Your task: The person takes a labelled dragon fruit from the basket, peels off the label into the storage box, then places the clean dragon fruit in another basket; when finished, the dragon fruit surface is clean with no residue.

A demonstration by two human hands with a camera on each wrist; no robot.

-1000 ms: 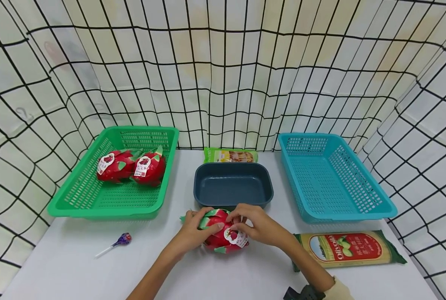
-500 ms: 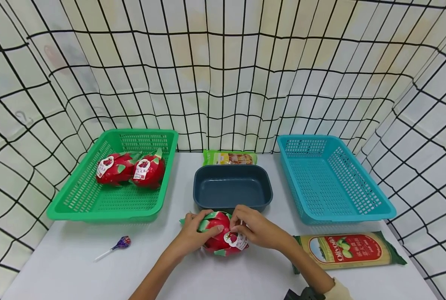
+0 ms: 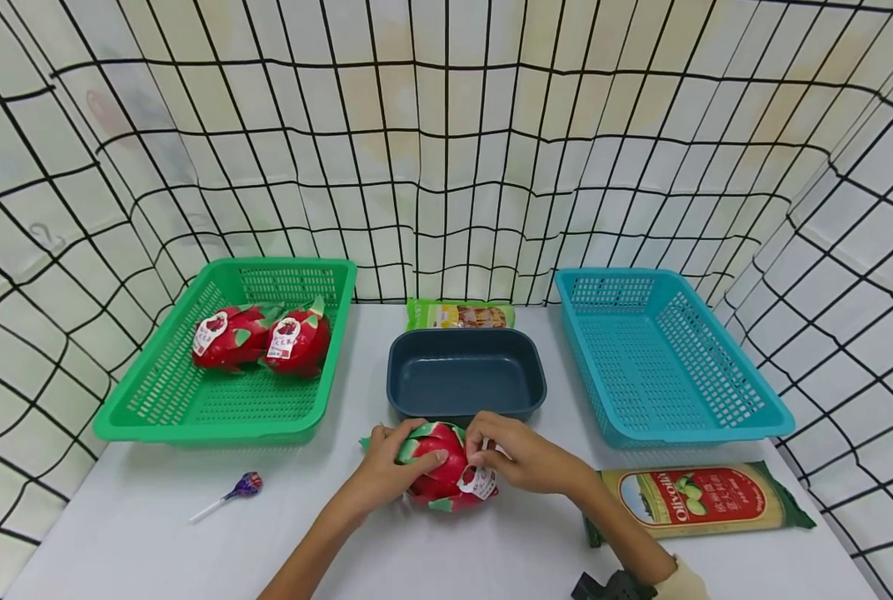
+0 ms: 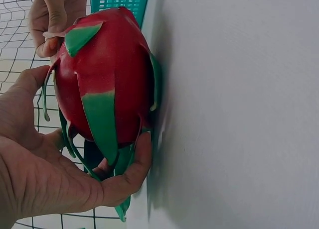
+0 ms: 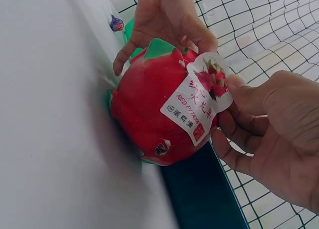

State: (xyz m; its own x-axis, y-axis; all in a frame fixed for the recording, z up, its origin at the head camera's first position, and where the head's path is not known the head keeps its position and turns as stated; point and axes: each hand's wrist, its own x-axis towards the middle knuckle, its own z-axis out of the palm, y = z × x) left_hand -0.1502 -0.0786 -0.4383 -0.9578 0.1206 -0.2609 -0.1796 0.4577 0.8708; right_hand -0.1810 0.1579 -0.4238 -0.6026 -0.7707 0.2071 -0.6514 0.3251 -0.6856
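Note:
A red dragon fruit [image 3: 437,479] with green leaf tips lies on the white table, just in front of a dark blue tray [image 3: 465,379]. My left hand [image 3: 388,462] holds it from the left, thumb on the near side and fingers on the far side. With thumb and fingers, my right hand [image 3: 523,454] pinches the top edge of a white printed sticker [image 5: 192,97]. That edge stands away from the skin, while the lower part lies against the fruit. In the left wrist view, the sticker is mostly hidden behind the dragon fruit [image 4: 107,74].
Two more dragon fruits [image 3: 296,340] sit in a green basket [image 3: 217,427] at the left. A blue basket [image 3: 641,367] stands at the right, with an Olivoila noodle-like pack [image 3: 705,500] before it. A lollipop [image 3: 244,486] lies front left; a green packet [image 3: 461,315] is behind the tray.
My right hand has shifted slightly right, drawing the sticker's upper edge further off the fruit. My left hand keeps its hold, and the dragon fruit stays in place.

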